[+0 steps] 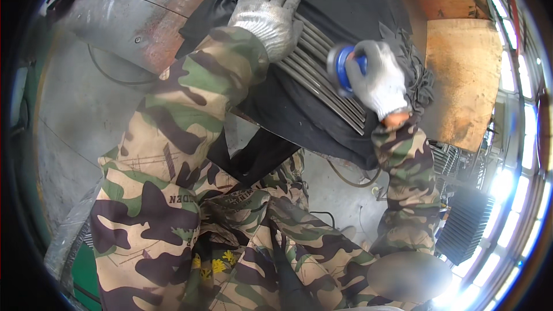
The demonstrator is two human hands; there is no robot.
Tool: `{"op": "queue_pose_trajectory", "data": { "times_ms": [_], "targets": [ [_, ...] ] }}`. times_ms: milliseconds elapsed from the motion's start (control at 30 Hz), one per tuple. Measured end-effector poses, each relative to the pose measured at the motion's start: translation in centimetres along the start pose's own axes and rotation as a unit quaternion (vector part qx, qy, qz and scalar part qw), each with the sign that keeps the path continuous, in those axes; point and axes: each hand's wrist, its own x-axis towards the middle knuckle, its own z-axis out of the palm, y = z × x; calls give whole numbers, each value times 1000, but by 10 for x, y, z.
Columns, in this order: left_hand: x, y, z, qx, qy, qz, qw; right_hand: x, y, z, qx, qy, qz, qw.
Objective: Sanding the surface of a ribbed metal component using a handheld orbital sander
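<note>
Several slim grey metal rods [322,78] lie side by side on a black cloth [282,103]. My left hand [266,17], in a pale knit glove, rests flat over their far-left ends with its fingers stretched out. Gloved too, my right hand [377,75] is closed around a round blue tool [344,70] with a silver-grey disc at its left side. The disc is blurred and sits over or beside the rods, towards their nearer end; whether it touches them I cannot tell. The tool's exact kind is not clear.
A bunched dark cloth [423,83] lies just right of my right hand. Wooden boards [464,80] stand beyond it. At lower right is a stack of dark ribbed pieces [465,224]. A thin hose [357,183] curves below the work surface.
</note>
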Motion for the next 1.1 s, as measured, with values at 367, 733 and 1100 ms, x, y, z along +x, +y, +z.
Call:
{"op": "queue_pose_trajectory", "data": {
  "times_ms": [367, 733, 1100],
  "targets": [
    [1, 6, 3, 23, -17, -4, 1000, -10, 7, -1, 19, 21, -47, 998],
    [10, -2, 2, -54, -46, -9, 997, -7, 8, -1, 27, 17, -39, 999],
    [18, 1, -10, -66, -60, -19, 996, 4, 11, -3, 9, 20, -9, 1000]
  ]
}}
